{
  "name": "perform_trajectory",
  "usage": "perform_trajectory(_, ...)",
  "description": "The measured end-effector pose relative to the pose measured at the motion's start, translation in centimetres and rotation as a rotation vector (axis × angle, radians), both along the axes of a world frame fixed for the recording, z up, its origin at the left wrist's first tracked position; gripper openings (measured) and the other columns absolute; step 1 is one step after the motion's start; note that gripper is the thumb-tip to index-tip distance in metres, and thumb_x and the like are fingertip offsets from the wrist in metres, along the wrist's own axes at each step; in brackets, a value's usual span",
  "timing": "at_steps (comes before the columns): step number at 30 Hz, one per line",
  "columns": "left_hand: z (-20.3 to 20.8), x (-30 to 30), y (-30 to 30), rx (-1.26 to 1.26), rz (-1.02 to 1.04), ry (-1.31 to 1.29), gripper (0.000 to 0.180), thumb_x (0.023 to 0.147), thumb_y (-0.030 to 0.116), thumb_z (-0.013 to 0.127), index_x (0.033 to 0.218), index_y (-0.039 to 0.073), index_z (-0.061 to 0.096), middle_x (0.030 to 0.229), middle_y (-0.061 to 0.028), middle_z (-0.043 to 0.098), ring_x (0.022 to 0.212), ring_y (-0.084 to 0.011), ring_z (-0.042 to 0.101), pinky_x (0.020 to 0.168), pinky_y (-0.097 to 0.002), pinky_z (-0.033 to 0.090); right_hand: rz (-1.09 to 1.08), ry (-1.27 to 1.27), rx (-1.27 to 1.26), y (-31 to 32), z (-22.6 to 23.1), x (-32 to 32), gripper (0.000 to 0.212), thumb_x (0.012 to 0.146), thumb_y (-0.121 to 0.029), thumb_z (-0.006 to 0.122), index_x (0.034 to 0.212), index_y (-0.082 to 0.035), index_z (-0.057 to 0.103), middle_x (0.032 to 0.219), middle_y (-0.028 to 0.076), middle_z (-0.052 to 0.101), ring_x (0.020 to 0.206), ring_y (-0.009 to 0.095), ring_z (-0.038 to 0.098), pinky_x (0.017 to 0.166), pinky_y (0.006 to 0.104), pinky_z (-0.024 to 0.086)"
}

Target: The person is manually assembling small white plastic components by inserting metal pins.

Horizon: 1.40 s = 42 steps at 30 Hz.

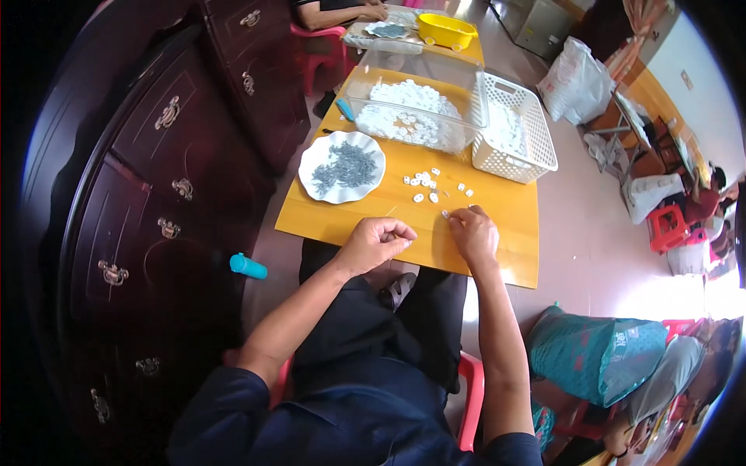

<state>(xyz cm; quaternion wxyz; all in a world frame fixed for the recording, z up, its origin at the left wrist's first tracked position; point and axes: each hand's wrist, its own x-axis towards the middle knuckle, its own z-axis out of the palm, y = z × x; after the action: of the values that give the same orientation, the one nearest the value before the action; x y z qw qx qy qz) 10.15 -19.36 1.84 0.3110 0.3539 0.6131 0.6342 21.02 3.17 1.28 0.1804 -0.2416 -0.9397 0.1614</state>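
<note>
My left hand (377, 245) is above the near edge of the yellow wooden table (311, 220), its thumb and fingers pinched together. Whatever it holds is too small to make out. To its right, the fingertips of my right hand (475, 233) close on a small white plastic piece with dark holes (445, 214). Similar white pieces (423, 179) lie loose just beyond both hands. A scalloped white plate (317, 186) at the left holds a heap of small dark grey pieces (350, 165).
A clear plastic bin (475, 105) of white pieces stands behind, beside a white perforated basket (536, 155). Farther off are a yellow tub (445, 29) and another person's hands (376, 11). Dark drawers (171, 186) line the left; a turquoise bottle (249, 266) lies below.
</note>
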Motion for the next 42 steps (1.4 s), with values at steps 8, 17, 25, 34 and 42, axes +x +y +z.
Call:
perform_trajectory(8,0.4,0.6,-1.6,0.054,0.006,-0.074,0.009,0.095,0.003,0.065,0.102,0.0,0.07,0.085,0.0033,0.065,0.068,0.0,0.055,0.06,-0.0168,0.046,0.012,-0.047,0.071,-0.8,-0.2,-0.3,0.018,0.091,-0.024,0.063,0.086,-0.008,0.068,0.093,0.015,0.069,0.084,0.037,0.068,0.076,0.0489,0.053)
perform_trajectory(17,0.7,1.6,-2.3,0.034,-0.052,-0.158,0.008,0.091,0.003,0.058,0.096,0.001,0.064,0.079,0.0011,0.06,0.062,-0.0036,0.053,0.056,-0.0205,0.046,0.09,0.343,-0.263,-6.1,2.0,4.7,0.012,0.093,-0.008,0.061,0.104,-0.003,0.062,0.073,0.01,0.063,0.062,0.014,0.06,0.058,0.0297,0.048)
perform_trajectory(25,0.2,3.5,-3.1,0.037,-0.1,-0.177,0.009,0.09,0.003,0.056,0.092,0.003,0.065,0.075,0.001,0.059,0.058,-0.0041,0.052,0.054,-0.0201,0.044,0.749,-0.4,-1.473,-11.6,-1.5,11.8,0.01,0.1,-0.013,0.06,0.105,-0.006,0.065,0.092,0.0,0.063,0.085,0.006,0.06,0.074,0.0229,0.051)
perform_trajectory(34,-0.2,5.4,-3.8,-0.015,-0.166,-0.101,0.01,0.086,-0.001,0.057,0.09,0.001,0.065,0.073,0.0003,0.058,0.057,-0.0053,0.05,0.052,-0.0217,0.042,0.269,-0.164,-0.111,-12.6,-12.0,9.2,0.017,0.093,-0.019,0.062,0.097,-0.004,0.069,0.075,0.01,0.07,0.073,0.022,0.073,0.066,0.037,0.056)
perform_trajectory(42,-2.8,7.1,-4.1,-0.143,-0.157,-0.041,0.011,0.085,0.001,0.059,0.087,0.001,0.07,0.072,-0.0026,0.065,0.06,-0.007,0.057,0.054,-0.0236,0.047,0.184,-0.067,-1.047,-9.0,-9.8,10.4,0.013,0.096,-0.013,0.066,0.103,-0.002,0.067,0.088,0.003,0.069,0.075,0.011,0.065,0.073,0.0265,0.053)
